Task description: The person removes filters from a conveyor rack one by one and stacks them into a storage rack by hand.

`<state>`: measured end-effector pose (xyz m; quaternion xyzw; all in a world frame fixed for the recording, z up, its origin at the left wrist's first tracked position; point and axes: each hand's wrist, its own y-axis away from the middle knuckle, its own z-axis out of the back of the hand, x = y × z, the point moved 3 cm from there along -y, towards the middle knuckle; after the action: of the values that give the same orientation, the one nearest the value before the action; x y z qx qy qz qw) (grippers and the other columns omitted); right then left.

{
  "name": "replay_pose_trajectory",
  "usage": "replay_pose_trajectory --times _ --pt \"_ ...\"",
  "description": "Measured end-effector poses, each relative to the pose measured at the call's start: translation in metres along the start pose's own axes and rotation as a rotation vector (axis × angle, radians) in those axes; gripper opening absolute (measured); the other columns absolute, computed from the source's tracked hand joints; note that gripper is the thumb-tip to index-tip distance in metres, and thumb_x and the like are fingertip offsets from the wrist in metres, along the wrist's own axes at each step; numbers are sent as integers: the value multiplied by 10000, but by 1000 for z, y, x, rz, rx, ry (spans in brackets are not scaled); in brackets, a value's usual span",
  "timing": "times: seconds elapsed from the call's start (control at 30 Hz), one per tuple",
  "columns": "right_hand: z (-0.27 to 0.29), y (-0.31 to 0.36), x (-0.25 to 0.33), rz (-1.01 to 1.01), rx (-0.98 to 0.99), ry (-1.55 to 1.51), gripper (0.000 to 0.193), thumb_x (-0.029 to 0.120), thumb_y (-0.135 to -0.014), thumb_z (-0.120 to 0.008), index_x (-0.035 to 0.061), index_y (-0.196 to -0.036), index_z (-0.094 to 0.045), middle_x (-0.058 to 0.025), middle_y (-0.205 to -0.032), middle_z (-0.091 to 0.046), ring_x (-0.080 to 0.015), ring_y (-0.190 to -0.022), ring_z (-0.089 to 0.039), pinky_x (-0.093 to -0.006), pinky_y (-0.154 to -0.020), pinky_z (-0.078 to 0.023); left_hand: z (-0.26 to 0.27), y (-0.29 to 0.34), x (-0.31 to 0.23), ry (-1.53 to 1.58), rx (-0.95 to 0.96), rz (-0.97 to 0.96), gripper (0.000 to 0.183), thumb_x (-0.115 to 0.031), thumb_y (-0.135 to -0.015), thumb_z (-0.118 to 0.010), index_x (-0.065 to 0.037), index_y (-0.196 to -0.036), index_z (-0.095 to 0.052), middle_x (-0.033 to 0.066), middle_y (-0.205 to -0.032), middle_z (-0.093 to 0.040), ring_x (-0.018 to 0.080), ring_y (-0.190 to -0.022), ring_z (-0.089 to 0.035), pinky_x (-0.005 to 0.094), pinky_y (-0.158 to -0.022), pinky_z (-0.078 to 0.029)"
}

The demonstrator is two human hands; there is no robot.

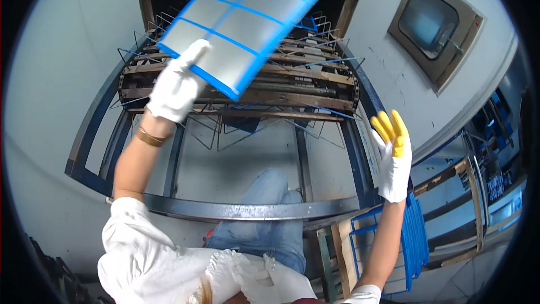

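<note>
My left hand, in a white glove, grips the near edge of a large blue-framed panel. Blue bars divide its grey sheet into rectangles. The panel is held tilted above the conveyor, and its far end runs out of the picture. The thumb lies over the sheet; the fingers beneath are hidden. My right hand, gloved in white with yellow fingers, is raised at the right with nothing in it. Its fingers are stretched out, beside the conveyor's right frame rail. Under the panel is the conveyor, with brown slats and thin wire holders.
The conveyor leads into a dark opening in the white wall. A dark metal rail crosses in front of my legs. Blue wire-framed panels stand stacked at the lower right. A brown-framed window is set in the right wall.
</note>
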<state>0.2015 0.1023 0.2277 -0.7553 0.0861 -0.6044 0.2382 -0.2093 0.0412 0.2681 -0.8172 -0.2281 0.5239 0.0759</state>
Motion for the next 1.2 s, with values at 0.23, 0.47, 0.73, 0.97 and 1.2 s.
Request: replay_pose_trajectory --times 0.23,0.47,0.73,0.97,1.2 --pt "-22 63 34 -30 -290 -194 431 310 -872 -658 45 -1184 -520 -60 -1108 -581 -162 -1037 -548 -335 -902 -443 -130 99 128 403 371 474 273 -23 -898 -600 -1 -1167 -555 99 -1168 -602 184 -1058 -607 332 -888 -529" --pt "74 183 99 -6 -818 471 228 185 -812 -757 25 -934 -649 31 -786 -592 -54 -657 -465 -226 -589 -392 -165 171 234 -88 1148 933 403 -168 -927 -613 23 -1269 -519 106 -1151 -632 158 -1036 -609 275 -900 -496" --pt "92 272 146 -484 -131 1428 338 91 -762 -736 99 -1094 -678 -141 -892 -685 -274 -747 -649 -331 -696 -520 -97 183 273 -994 1042 59 577 -313 -818 -711 -19 -1277 -522 212 -1232 -567 360 -1170 -526 396 -1015 -397" --pt "139 296 69 -879 -18 1512 281 152 -819 -656 130 -1099 -674 -154 -907 -673 -334 -800 -638 -393 -720 -515 -73 187 282 -1017 1103 214 673 -379 -821 -688 -3 -1331 -460 239 -1313 -492 372 -1250 -442 412 -1053 -353" --pt "186 281 63 -525 -368 1833 536 152 -726 -747 111 -1235 -583 -141 -1307 -542 -342 -1218 -495 -389 -1025 -413 -59 196 286 -1121 1136 218 751 -431 -832 -654 12 -1374 -383 241 -1341 -465 380 -1243 -450 410 -1048 -363"
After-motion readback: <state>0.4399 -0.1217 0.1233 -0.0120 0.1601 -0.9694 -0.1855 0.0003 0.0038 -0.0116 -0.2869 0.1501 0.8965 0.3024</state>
